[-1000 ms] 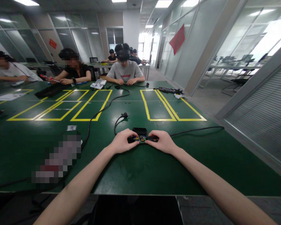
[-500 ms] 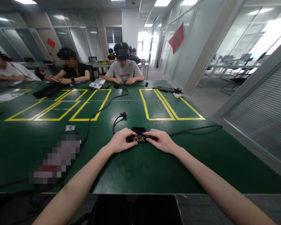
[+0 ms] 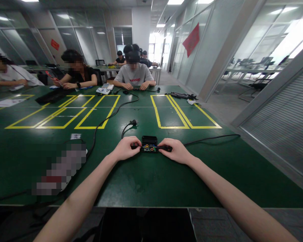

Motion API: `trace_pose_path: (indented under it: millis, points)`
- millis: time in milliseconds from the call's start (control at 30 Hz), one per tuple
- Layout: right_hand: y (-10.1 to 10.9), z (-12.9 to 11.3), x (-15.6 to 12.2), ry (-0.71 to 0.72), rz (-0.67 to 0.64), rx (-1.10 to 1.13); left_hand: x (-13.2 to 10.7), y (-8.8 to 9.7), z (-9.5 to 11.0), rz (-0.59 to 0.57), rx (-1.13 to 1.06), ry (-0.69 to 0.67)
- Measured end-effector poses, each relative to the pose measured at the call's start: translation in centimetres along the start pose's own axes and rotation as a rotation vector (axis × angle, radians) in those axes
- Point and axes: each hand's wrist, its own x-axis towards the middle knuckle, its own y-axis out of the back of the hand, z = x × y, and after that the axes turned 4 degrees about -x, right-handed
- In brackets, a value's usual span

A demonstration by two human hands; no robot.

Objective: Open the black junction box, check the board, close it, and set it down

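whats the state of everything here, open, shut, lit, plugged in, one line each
black case: open, lid on the far side
circuit board: exposed inside the case
plug: unplugged, on the table
long cord: stretched out to the right
left hand: pinching the left dark piece
right hand: pinching the right dark piece
ceiling light: lit
pixelated object: cannot tell

Circuit board (image 3: pixel 149 148) at the near middle of the tabletop (image 3: pixel 166 185)

The board sits in an adapter case (image 3: pixel 149 139), between the left hand (image 3: pixel 127 148) and the right hand (image 3: pixel 173 149). Behind the left hand lies a mains plug (image 3: pixel 133 123); a cord (image 3: pixel 212 138) runs rightward beyond the right. Farther back are tape rectangles (image 3: pixel 173 128), a tripod (image 3: pixel 181 96) lying at the rightmost ones' far end.
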Motion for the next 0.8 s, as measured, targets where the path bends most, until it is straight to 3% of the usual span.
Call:
trace_pose_path:
  millis: [267, 600, 700, 800]
  points:
    - [0.1, 0.3, 0.3, 0.072, -0.031, -0.035, 0.1, -0.2, 0.2, -0.001, -0.021, -0.006]
    - [0.3, 0.0, 0.6, 0.137, -0.066, -0.090, 0.4, 0.4, -0.2, -0.088, -0.028, -0.016]
    - [0.0, 0.4, 0.6, 0.078, 0.018, -0.033, 0.3, 0.2, -0.4, -0.043, 0.000, -0.045]
    - [-0.7, 1.2, 0.7, -0.067, 0.132, -0.065, 0.5, -0.4, -0.6, 0.086, 0.092, 0.043]
